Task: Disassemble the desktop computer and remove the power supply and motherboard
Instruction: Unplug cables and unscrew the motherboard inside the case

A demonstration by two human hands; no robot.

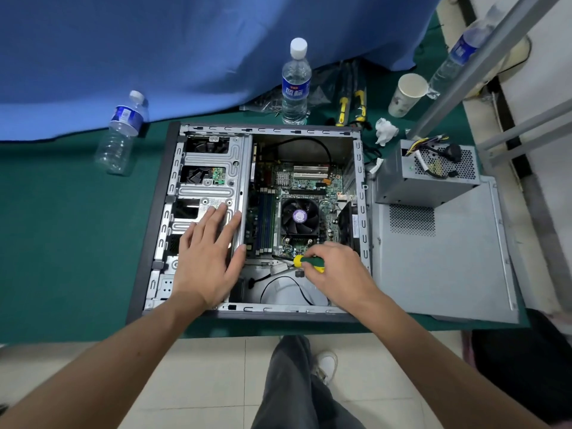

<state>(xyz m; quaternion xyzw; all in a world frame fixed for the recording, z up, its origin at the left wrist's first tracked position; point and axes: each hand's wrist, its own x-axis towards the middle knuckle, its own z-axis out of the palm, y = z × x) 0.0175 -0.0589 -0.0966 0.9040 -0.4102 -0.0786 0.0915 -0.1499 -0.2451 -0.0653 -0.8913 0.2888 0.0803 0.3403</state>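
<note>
An open desktop case (161, 230) lies on its side on the green table. Inside it sits the green motherboard (309, 181) with a black CPU fan (299, 216). My left hand (207, 258) rests flat, fingers straight, on the silver drive cage (213, 168). My right hand (337, 270) grips a green and yellow screwdriver (309, 264); its tip points left and down at the motherboard's near edge. The grey power supply (427, 178) stands outside the case on the removed side panel (445, 258), cables coming out of its top.
A full water bottle (296, 85) stands behind the case; an empty one (122, 134) leans at the left. Yellow-handled tools (351, 106), a paper cup (407, 94) and crumpled tissue (385, 131) lie at the back right. Blue cloth (185, 51) covers the back. A metal frame (483, 72) rises right.
</note>
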